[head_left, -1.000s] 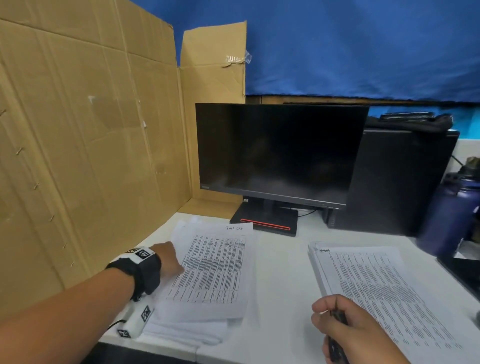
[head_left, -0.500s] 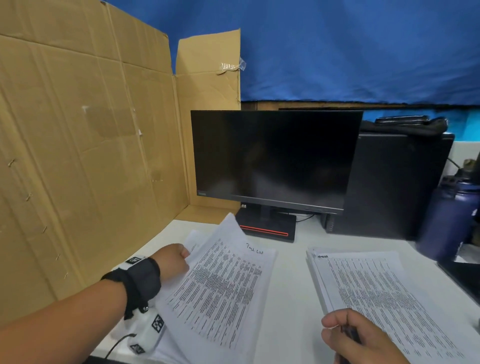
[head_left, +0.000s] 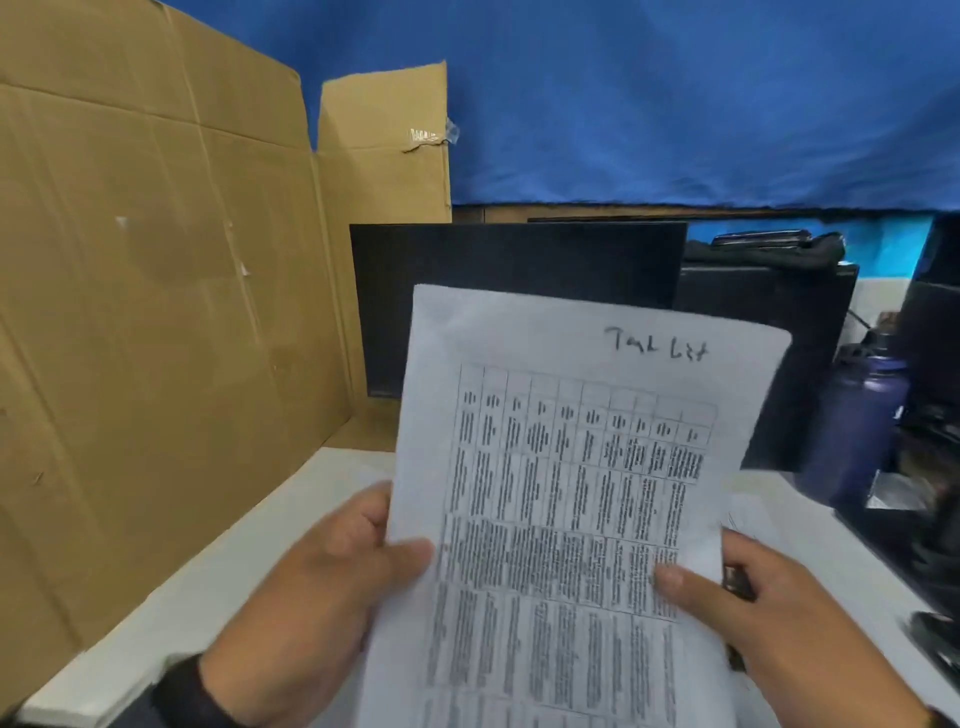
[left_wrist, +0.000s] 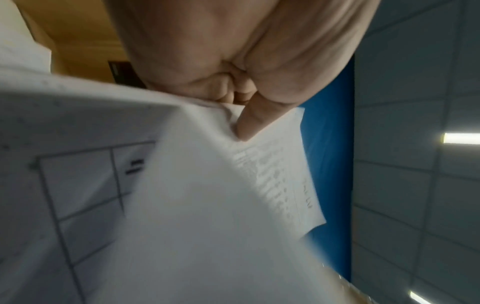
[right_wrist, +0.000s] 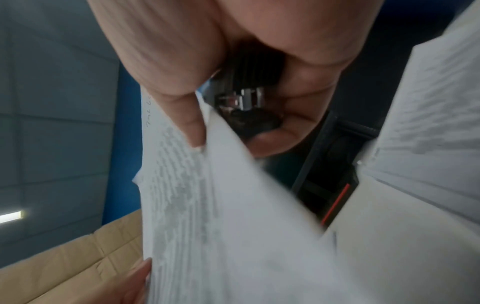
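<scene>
Lifted off the left pile, the printed sheet now stands upright before the monitor. The left hand pinches its left edge; the right hand pinches its right edge, fingers also curled round a dark tool. Even tension should keep it flat and readable.

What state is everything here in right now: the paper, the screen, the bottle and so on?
Printed sheet: held up in the air.
Left hand: pinches its left edge.
Right hand: pinches its right edge, also holds a pen.
Monitor: screen dark.
Purple bottle: upright, lid on.
</scene>
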